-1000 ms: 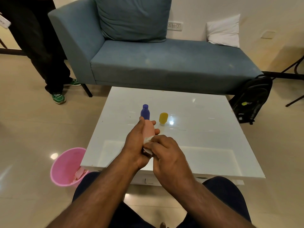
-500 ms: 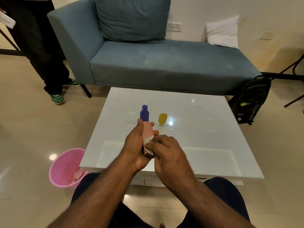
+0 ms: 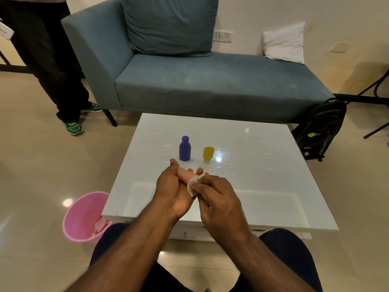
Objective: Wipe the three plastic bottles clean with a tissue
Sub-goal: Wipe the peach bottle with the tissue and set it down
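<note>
My left hand [image 3: 171,187] grips a pink plastic bottle [image 3: 186,174] lying tilted across its palm, over the near half of the white table [image 3: 263,182]. My right hand [image 3: 216,200] pinches a white tissue [image 3: 192,184] and holds it against the bottle's near end. Beyond my hands a blue bottle [image 3: 184,149] stands upright on the table. To its right stands a yellow bottle [image 3: 208,154] on its white cap.
A pink bin [image 3: 84,216] with crumpled tissue in it sits on the floor left of the table. A blue sofa [image 3: 200,81] lies behind the table. A person [image 3: 48,60] stands at the far left; a black backpack [image 3: 320,129] leans at the right.
The pink bottle has tipped from nearly upright to lying more across my left palm. My right hand with the tissue has shifted slightly right along its near end.
</note>
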Demonstrator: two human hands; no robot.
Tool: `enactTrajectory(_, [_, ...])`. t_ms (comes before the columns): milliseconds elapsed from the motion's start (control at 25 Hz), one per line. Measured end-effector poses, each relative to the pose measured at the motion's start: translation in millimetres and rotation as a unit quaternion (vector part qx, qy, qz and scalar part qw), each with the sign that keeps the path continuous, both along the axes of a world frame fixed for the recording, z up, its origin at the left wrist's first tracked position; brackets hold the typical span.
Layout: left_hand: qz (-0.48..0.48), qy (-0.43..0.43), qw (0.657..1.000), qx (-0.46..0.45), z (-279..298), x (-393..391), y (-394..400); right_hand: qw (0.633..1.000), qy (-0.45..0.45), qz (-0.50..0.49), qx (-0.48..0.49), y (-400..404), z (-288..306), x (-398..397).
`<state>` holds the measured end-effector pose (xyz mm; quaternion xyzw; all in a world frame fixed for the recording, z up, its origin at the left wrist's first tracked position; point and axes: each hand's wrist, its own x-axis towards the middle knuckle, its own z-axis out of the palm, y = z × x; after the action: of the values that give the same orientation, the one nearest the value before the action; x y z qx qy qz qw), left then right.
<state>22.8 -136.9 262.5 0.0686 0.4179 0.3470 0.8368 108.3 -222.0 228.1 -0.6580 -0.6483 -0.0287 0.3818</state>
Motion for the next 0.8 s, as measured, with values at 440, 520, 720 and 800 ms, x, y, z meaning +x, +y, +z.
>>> enactTrajectory(440, [0.02,-0.049,0.998,-0.044,-7,0,3,0.998,0.059,-0.016,0.024,8,-1,-2])
enactTrajectory(520, [0.041,-0.056,0.997,-0.027,-11,-2,7,0.994,0.101,-0.04,0.013,9,-1,7])
enactTrajectory(720, [0.016,-0.046,0.999,-0.016,-21,-3,9,0.992,0.123,-0.041,-0.006,7,-1,4])
enactTrajectory(800, [-0.009,-0.054,0.998,-0.025,-24,-5,9,0.989,0.148,-0.027,-0.012,4,0,-1])
